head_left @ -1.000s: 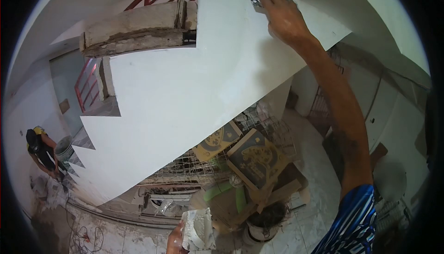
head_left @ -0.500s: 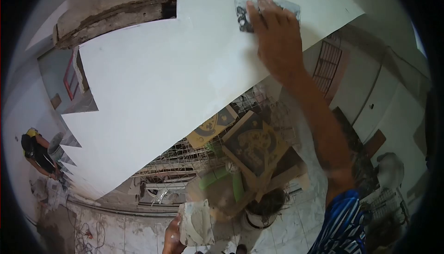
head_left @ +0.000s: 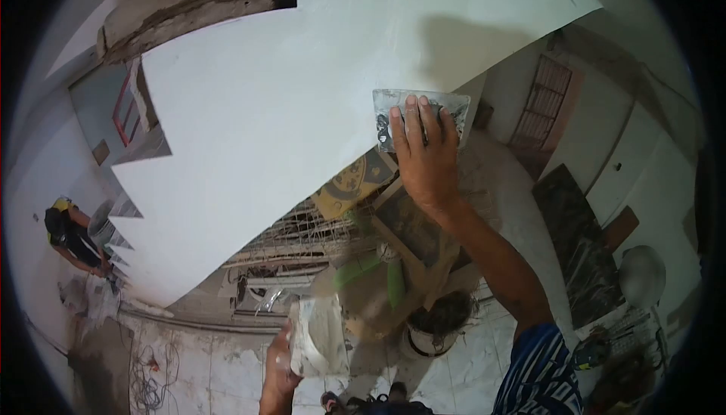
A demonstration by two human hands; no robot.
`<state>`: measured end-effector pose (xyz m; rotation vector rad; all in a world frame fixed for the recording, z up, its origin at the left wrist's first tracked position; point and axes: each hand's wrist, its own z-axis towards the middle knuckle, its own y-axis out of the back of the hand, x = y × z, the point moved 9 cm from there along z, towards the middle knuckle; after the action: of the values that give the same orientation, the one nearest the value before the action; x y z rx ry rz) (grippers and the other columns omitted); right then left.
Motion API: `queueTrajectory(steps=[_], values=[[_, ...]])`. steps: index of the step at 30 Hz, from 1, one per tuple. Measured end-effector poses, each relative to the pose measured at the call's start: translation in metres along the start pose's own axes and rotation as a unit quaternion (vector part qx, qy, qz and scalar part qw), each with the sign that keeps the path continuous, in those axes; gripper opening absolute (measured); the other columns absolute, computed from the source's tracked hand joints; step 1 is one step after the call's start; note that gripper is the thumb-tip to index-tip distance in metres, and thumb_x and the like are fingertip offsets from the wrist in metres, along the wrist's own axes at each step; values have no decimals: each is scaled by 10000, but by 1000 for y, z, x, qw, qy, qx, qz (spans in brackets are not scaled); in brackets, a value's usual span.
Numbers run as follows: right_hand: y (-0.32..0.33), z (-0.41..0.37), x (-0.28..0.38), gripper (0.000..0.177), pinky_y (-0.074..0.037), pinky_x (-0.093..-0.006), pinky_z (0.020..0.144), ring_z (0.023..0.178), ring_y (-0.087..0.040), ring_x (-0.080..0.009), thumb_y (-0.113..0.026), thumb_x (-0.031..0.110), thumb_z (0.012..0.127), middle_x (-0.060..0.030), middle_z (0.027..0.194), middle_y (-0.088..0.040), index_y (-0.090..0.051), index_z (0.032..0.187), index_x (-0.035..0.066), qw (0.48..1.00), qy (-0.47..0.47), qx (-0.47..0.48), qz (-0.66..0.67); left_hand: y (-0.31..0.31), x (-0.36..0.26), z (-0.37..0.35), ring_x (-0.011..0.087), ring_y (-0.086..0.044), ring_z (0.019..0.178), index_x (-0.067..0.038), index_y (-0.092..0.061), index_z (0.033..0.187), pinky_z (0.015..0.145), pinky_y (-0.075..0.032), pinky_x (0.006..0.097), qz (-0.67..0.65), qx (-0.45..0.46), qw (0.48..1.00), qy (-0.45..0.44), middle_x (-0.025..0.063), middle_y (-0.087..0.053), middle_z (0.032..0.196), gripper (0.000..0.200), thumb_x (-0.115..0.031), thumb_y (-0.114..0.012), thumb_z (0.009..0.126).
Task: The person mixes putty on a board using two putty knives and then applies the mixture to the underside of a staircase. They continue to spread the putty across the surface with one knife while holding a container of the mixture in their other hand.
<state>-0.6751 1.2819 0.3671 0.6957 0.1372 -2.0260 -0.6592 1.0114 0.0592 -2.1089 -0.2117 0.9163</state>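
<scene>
My right hand point(head_left: 427, 154) is closed on a flat metal scraper plate point(head_left: 454, 106), its fingers laid over the plate's smeared face. The plate overlaps the lower edge of a large white board point(head_left: 249, 135) with a jagged left side. Low in the view, my left hand point(head_left: 280, 362) grips a second plate point(head_left: 319, 337) that carries a pale, wet-looking paste. The thumb shows at its left edge; the other fingers are mostly hidden.
Below the board are cardboard boxes point(head_left: 352, 187), wire mesh and a round bucket point(head_left: 427, 339). A person in dark clothes point(head_left: 72, 237) bends at the far left. Dark panels point(head_left: 582, 252) lean at the right. Cables point(head_left: 155, 381) lie on the floor.
My right hand has moved down and a little left with its plate, from the upper part of the board to its lower edge. My left hand and its plate appear slightly higher.
</scene>
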Motion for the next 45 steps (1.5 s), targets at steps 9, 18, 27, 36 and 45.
queueTrajectory(steps=[9,18,27,36,45], values=[[86,-45,30,465,-473,-464,1026,1194,-586,-296,-548,-40,877,-142,1280,-603,-591,1332,44,841,33,263,472,-52,-60,-11,220,-713,1002,42,-506,1363,843,-607,350,32,6,994,-104,143,-677,1203,449,-278,-438,1054],[189,-37,77,308,-517,-455,976,1157,-627,-252,-625,123,911,-109,1169,-676,-680,1209,68,771,247,159,564,-87,-51,-4,207,-733,908,50,-520,1322,717,-637,320,93,71,988,-96,159,-691,1143,454,-310,-451,1055],[190,-60,89,320,-474,-509,1027,1208,-604,-263,-581,142,936,-111,1239,-662,-665,1236,70,750,294,221,550,-94,-38,3,183,-733,847,29,-549,1280,632,-632,313,60,96,992,-48,137,-704,1093,416,-308,-448,1058],[165,-70,67,406,-454,-444,1058,1211,-599,-259,-619,47,869,-106,1289,-644,-645,1274,71,677,343,367,538,-71,-17,32,220,-742,816,15,-536,1324,574,-629,315,43,74,996,-28,160,-701,1129,451,-340,-447,1061],[131,77,-134,341,-528,-419,904,1011,-664,-315,-543,98,949,-163,1033,-684,-598,1282,52,928,58,231,285,-79,-36,9,244,-710,1016,33,-534,1334,851,-604,372,34,77,993,-86,159,-677,1214,435,-281,-474,1039]])
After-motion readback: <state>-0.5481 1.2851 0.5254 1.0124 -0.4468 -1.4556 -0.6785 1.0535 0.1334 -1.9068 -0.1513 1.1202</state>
